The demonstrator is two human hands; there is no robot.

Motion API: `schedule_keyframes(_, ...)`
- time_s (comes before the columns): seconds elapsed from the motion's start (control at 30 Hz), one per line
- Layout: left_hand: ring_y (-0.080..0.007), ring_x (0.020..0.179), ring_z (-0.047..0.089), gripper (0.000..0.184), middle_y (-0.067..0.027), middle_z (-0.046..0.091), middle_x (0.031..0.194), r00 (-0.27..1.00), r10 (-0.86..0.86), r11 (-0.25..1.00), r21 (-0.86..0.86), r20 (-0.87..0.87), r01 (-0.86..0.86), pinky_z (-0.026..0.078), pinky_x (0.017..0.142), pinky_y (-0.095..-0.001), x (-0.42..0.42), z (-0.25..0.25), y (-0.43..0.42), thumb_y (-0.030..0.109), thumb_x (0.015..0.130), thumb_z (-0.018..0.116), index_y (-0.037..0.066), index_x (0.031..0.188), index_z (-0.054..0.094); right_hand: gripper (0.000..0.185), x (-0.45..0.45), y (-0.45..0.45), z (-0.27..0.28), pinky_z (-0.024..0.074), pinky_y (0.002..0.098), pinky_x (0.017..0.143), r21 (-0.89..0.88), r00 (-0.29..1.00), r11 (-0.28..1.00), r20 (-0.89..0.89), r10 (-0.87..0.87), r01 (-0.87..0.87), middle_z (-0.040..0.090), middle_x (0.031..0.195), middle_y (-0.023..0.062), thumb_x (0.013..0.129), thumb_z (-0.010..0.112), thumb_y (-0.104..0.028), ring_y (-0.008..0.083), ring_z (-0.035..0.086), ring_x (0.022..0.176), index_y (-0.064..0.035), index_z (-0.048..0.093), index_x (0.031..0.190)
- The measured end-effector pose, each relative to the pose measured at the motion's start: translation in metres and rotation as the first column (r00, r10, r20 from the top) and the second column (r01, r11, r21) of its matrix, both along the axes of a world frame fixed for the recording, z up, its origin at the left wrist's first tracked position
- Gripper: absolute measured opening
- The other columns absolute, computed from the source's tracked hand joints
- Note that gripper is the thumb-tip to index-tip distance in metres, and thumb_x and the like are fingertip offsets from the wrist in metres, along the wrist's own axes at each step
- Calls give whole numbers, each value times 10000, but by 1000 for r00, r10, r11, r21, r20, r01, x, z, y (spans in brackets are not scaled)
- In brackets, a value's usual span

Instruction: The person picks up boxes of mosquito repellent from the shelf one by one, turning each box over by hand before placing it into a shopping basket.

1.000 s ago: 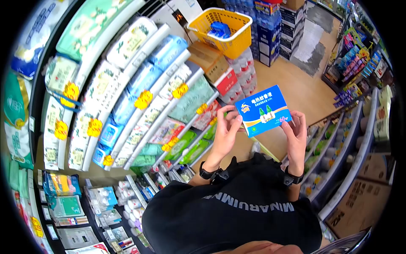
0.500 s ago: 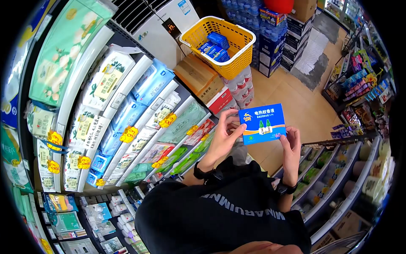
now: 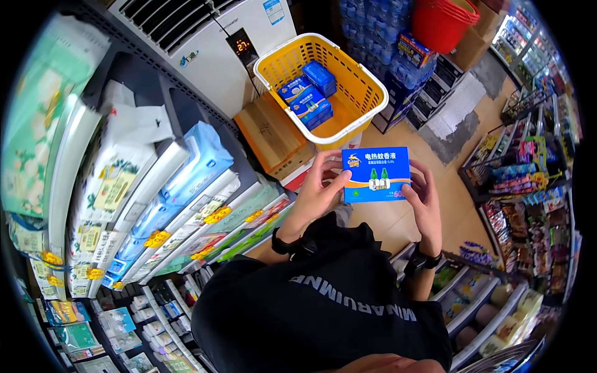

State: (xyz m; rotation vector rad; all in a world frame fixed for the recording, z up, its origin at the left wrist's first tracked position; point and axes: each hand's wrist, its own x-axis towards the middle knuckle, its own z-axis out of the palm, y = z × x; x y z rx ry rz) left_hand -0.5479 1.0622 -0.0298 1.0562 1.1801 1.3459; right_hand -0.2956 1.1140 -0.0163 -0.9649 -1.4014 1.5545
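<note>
A blue box of mosquito repellent liquid (image 3: 377,174) is held up in front of my chest, its printed front facing me. My left hand (image 3: 320,189) grips its left edge, thumb on the front. My right hand (image 3: 424,202) pinches the lower right corner; the fingers behind the box are partly hidden. Just beyond it stands a yellow basket (image 3: 357,81) with a white rim. Inside the basket lie several similar blue boxes (image 3: 311,107).
Shelves of tissue packs (image 3: 193,161) rise on my left. A cardboard box (image 3: 272,133) stands beside the basket, near a white air conditioner (image 3: 214,53). Red tubs (image 3: 443,25) top stacked bottled water (image 3: 376,31). Snack racks (image 3: 522,168) are at right.
The view has shifted closer to the basket, which appears larger and nearer the box. Both hands keep hold of the blue box, now slightly further left in view and more level.
</note>
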Motion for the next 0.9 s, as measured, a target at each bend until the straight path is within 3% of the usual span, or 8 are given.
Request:
schedule_keyframes(0.17,-122,953,627,533,-126,638,1215,997,73,997,7,-10,-73,520,754,-247,-27,-1,63,168,963,690,55,1409,421,534,-30,99,14,515,306,897,7,979,987,132,155,-158,600,1211,150,992,650,-169,169,628,1003,-30,394,1440)
schedule_keyframes(0.27,-136,1043,610,510,-119,619,1247,991,119,992,39,-64,-117,508,832,-264,-41,-2,95,133,990,631,69,1450,420,544,-49,149,18,522,315,898,49,947,963,201,249,-264,599,1218,170,993,656,-195,185,642,1016,-7,382,1423)
schedule_keyframes(0.43,-179,1085,616,501,-137,617,1262,973,210,975,89,-98,-202,498,905,-308,-62,-15,136,135,1005,597,84,1474,429,589,-84,203,9,533,319,879,78,920,946,272,284,-315,634,1189,180,969,694,-225,197,654,1047,30,381,1398)
schedule_keyframes(0.57,-208,1116,609,505,-148,607,1272,951,291,957,50,-108,-287,505,932,-337,-75,-24,152,165,1012,609,39,1464,422,558,-113,237,9,548,300,818,127,909,938,320,269,-322,652,1192,202,965,699,-226,186,684,952,31,427,1379)
schedule_keyframes(0.63,-239,1175,586,501,-164,588,1291,922,370,929,35,-112,-368,488,981,-365,-80,-34,157,215,1012,619,11,1431,434,548,-127,261,-1,546,285,804,77,881,921,333,337,-382,669,1171,207,958,705,-217,183,695,922,35,448,1372)
schedule_keyframes(0.7,-275,1240,549,502,-184,563,1315,740,599,795,116,-307,-595,442,1048,-398,-86,-37,158,269,1010,627,4,1398,449,550,-143,283,-16,552,295,795,67,849,908,389,359,-414,679,1150,221,948,715,-230,208,711,912,50,471,1353)
schedule_keyframes(0.83,-305,1325,482,547,-208,489,1405,629,669,709,87,-397,-700,381,1103,-423,-99,-53,148,322,1004,635,-2,1395,433,594,-173,313,-55,567,330,774,81,676,835,632,379,-544,689,1077,245,922,723,-306,255,722,892,103,508,1294)
schedule_keyframes(0.9,-320,1352,458,567,-214,465,1426,620,658,702,51,-427,-711,375,1109,-424,-103,-59,144,324,1002,633,-12,1403,417,576,-188,327,-77,566,321,762,-71,512,754,693,508,-653,697,1038,232,920,718,-308,261,721,879,129,541,1251)
